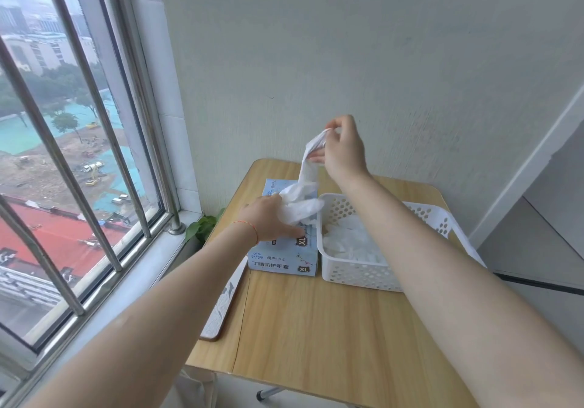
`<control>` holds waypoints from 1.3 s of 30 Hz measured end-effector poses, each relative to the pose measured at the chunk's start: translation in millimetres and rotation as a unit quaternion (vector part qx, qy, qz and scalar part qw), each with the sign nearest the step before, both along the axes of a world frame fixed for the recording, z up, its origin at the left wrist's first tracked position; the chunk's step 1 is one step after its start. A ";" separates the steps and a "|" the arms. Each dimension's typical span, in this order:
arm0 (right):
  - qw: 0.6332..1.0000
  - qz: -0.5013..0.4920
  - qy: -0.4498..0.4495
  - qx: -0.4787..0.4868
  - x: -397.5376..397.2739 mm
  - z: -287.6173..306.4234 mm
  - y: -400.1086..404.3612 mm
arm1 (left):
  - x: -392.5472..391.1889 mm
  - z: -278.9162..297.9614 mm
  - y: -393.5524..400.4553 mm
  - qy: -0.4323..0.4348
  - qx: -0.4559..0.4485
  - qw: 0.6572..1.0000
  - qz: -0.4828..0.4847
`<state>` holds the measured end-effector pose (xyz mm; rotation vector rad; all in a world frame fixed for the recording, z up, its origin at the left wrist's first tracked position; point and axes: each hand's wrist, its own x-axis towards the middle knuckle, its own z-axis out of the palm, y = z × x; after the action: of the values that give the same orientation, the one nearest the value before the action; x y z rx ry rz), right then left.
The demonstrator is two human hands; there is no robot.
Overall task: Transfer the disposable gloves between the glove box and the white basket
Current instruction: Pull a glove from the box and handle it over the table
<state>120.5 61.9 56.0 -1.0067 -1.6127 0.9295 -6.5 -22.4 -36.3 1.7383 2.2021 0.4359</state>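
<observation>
The right hand pinches the top of a white disposable glove, stretched up from the blue glove box. The left hand rests on the box top, fingers against the bunched gloves there. Just right, touching the box, the white basket holds more gloves on the wooden tabletop.

Single head-worn, wide-angle view, looking forward and down from above and behind both outstretched forearms. The wooden table fills the lower centre at arm's length, seen obliquely from its near edge. A barred window bounds the left side; a plain wall closes the background.
</observation>
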 end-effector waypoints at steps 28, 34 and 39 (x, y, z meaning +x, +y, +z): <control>0.986 -0.048 -0.034 0.158 30.3 61.1 -26.2 | 22.1 21.5 -5.5 -0.012 0.026 1.000 -0.011; 0.980 -0.059 -0.132 0.139 40.1 39.9 -29.8 | 32.2 54.6 -15.0 -0.256 0.268 0.929 0.022; 0.969 -0.089 -0.159 0.166 43.6 50.2 -36.6 | 58.6 84.0 -12.8 -0.335 0.231 0.914 -0.013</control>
<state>164.1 25.3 106.2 -1.0774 -1.8311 0.3708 52.1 -35.1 47.7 1.4834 1.6480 1.4004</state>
